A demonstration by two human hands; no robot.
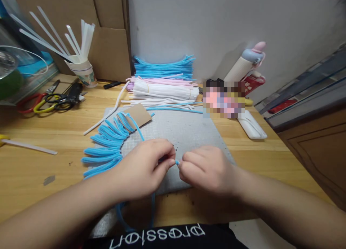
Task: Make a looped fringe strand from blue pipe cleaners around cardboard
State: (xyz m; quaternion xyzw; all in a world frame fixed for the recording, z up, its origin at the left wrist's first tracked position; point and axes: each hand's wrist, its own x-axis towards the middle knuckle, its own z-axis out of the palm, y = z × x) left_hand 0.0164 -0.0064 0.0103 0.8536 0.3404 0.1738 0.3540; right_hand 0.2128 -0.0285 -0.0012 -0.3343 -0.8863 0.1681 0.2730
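My left hand (151,162) and my right hand (205,167) meet over the grey cutting mat (189,130). Both are closed in a pinch, with a short bit of blue pipe cleaner (177,162) showing between the fingertips. Left of my hands, a chain of looped blue pipe cleaners (104,151) fans out in an arc, partly hidden by my left forearm. Its upper end is wound around a piece of cardboard (140,116). Below my left hand, a blue strand (153,209) hangs in a loop past the table's front edge.
Bundles of blue pipe cleaners (164,68) and white pipe cleaners (164,90) lie by the wall. A paper cup (83,74) holds white sticks at the back left, near several scissors (54,99). To the right are a bottle (240,66) and a white flat object (251,124).
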